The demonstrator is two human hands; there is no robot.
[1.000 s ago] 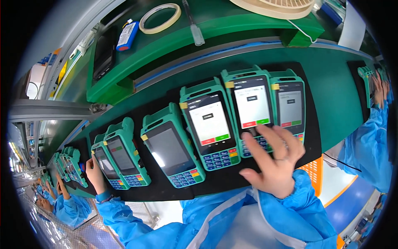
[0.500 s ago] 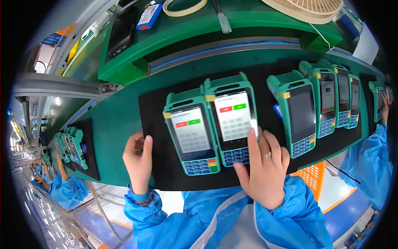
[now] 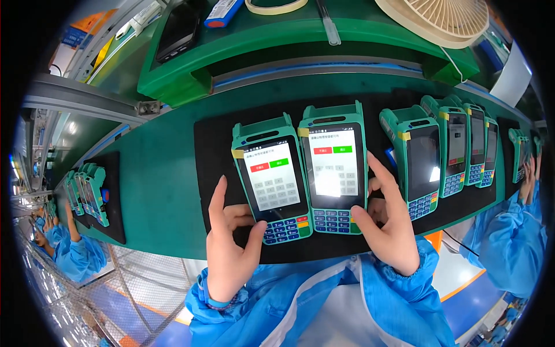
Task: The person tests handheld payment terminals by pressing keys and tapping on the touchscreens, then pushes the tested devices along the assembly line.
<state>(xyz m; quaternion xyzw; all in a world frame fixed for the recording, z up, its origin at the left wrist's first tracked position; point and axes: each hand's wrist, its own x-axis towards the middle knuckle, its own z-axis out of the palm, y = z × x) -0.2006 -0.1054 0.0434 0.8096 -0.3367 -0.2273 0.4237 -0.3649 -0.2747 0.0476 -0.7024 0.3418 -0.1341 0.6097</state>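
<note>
- Two green handheld payment terminals sit side by side on the black mat (image 3: pixel 208 139) directly in front of the person, where half a second ago they lay further left and the right hand rested flat below them.
- Left terminal (image 3: pixel 272 179) and right terminal (image 3: pixel 334 168) both show lit white screens with a red and a green button and an on-screen keypad.
- Left hand (image 3: pixel 228 243) now cups the lower left corner of the left terminal: fingers loosely curled along its side, thumb on the blue keypad, a light hold rather than a firm grasp.
- Right hand (image 3: pixel 390 222) has closed around the right terminal's lower right edge, thumb on its keypad, index finger stretched up the side.
- Judging by this shift, both units are being steadied for key presses together.
- More terminals (image 3: pixel 419 162), screens dark, stand in a row to the right on the same mat.
- A beige fan (image 3: pixel 445 20) and a tape roll (image 3: pixel 274 6) lie on the green shelf (image 3: pixel 300 40) above.
- Co-workers' blue sleeves (image 3: pixel 509 231) show at both sides.
</note>
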